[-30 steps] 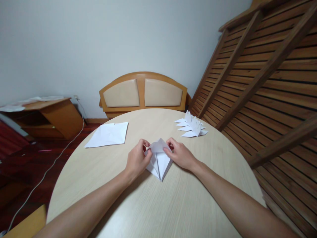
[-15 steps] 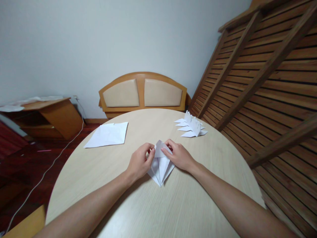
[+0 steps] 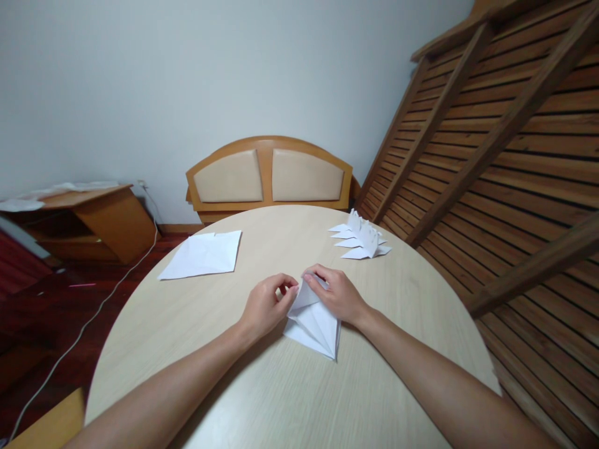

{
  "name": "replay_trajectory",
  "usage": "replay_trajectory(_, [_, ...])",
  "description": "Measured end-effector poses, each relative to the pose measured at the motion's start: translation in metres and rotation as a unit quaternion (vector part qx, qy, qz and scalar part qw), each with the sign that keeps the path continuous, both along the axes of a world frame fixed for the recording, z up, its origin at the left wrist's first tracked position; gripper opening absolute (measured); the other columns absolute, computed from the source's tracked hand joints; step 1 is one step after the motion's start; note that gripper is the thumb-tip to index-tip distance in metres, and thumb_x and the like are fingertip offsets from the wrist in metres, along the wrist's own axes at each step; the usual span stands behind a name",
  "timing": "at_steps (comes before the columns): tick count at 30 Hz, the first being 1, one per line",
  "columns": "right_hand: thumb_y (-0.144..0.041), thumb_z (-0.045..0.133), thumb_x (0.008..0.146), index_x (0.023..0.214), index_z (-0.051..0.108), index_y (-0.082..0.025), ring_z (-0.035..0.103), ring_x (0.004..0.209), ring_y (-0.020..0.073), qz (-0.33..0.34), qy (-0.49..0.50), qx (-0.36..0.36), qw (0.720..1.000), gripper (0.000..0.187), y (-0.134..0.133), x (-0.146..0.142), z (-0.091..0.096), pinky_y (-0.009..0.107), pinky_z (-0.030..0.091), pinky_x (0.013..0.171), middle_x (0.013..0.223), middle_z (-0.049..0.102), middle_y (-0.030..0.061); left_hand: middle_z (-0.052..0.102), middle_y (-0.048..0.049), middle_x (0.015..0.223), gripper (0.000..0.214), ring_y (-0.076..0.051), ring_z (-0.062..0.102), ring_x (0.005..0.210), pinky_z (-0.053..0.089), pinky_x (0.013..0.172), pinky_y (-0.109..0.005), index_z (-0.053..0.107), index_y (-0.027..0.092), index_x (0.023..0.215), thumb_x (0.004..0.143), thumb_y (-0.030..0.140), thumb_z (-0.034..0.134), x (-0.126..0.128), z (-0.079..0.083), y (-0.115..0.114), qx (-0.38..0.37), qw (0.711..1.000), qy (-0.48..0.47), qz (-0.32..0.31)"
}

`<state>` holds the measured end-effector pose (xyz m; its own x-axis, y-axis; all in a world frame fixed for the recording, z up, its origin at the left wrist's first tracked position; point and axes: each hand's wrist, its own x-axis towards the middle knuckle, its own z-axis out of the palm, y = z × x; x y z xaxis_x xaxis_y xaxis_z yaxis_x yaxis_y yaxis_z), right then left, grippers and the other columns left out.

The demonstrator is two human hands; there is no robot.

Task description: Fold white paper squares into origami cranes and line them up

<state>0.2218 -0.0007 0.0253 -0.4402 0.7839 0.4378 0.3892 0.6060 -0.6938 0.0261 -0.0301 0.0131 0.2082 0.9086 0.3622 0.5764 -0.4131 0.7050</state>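
Observation:
A folded sheet of white paper (image 3: 314,324) with several creases lies between my hands near the middle of the round table (image 3: 262,399). My left hand (image 3: 271,304) pinches its upper left edge between thumb and forefinger. On the other side, my right hand (image 3: 337,293) grips the top right part, the thumb lying over the paper and the fingers partly hidden behind it. The lower point of the paper is turned toward me and slightly to the right.
White paper sheets (image 3: 203,254) lie at the table's left. Several folded white paper figures (image 3: 362,237) stand in a row at the far right. Behind the table is a padded headboard (image 3: 269,174); slatted wooden panels (image 3: 510,156) lean on the right. A cable (image 3: 100,305) crosses the floor.
The folded paper has turned, its lower point swinging to the right. My right hand has shifted toward the paper's top, and my left hand has moved slightly right along its edge.

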Motion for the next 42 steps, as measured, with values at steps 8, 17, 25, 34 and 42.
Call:
replay_trajectory(8, [-0.039,0.049,0.099,0.103,0.066,-0.020,0.064,0.098,0.0200,0.027,0.100,-0.072,0.992,0.025,0.002,-0.009,-0.007,0.035,0.049,0.090,0.101,0.070,0.0065,0.073,-0.0053,0.088,0.026,-0.016,0.064,0.073,0.046,0.059,-0.024,0.071,0.017,0.096,0.094,0.037,0.055,0.003,-0.003,-0.001,-0.022,0.999,-0.019,-0.014])
replay_trajectory(17, [-0.032,0.067,0.087,0.110,0.066,-0.020,0.064,0.090,0.0185,0.020,0.109,-0.087,0.990,0.026,-0.001,-0.011,-0.010,0.033,0.050,0.084,0.099,0.069,0.0049,0.071,-0.0024,0.076,0.024,-0.013,0.058,0.060,0.042,0.058,-0.024,0.070,0.017,0.084,0.092,0.035,0.057,0.002,-0.006,0.001,-0.012,1.000,-0.006,-0.011])
replay_trajectory(25, [-0.034,0.062,0.090,0.109,0.064,-0.019,0.065,0.092,0.0182,0.003,0.146,-0.091,0.985,0.024,0.003,-0.009,-0.009,0.034,0.052,0.085,0.102,0.069,0.0071,0.071,-0.0018,0.074,0.026,-0.014,0.059,0.061,0.040,0.060,-0.025,0.068,0.018,0.085,0.094,0.040,0.056,0.001,-0.005,0.000,-0.026,1.000,0.016,0.007])
replay_trajectory(34, [-0.034,0.085,0.068,0.149,0.035,-0.022,0.052,0.131,0.0270,0.018,-0.034,-0.063,0.997,0.096,0.000,-0.003,-0.020,0.044,0.042,0.109,0.145,0.051,0.0145,0.068,0.0002,0.068,0.018,-0.015,0.060,0.059,0.032,0.055,-0.025,0.063,0.020,0.094,0.093,0.035,0.054,-0.008,-0.007,0.007,-0.050,0.991,0.067,0.103])
replay_trajectory(42, [-0.020,0.072,0.079,0.133,0.054,-0.020,0.063,0.113,0.0250,-0.020,-0.094,-0.022,0.995,0.057,0.005,-0.003,-0.022,0.039,0.048,0.096,0.126,0.066,0.0112,0.069,0.0002,0.076,0.017,-0.017,0.062,0.067,0.032,0.058,-0.026,0.061,0.020,0.102,0.089,0.031,0.059,-0.009,-0.007,0.008,-0.079,0.986,0.108,0.104])
